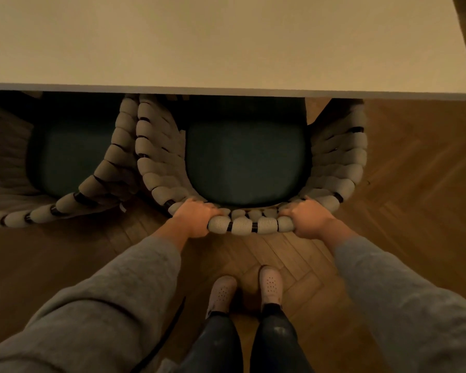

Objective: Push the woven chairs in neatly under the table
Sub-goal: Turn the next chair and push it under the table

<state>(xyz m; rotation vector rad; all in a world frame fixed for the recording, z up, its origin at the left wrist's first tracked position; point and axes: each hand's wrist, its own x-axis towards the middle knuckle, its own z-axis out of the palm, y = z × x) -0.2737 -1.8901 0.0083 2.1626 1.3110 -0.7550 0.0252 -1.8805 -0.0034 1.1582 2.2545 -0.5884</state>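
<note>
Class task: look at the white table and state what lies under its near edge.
Under the table, the front parts of two woven chairs with dark seat cushions show. Their front legs and whatever lies further under are covered by the tabletop.

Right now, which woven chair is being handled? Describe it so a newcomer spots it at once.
Start at the white table and follow its near edge to the right-hand corner. The gripped chair sits partly under that end, teal seat showing. Unlike the other chair, it has the left hand and right hand closed on its back rim.
</note>
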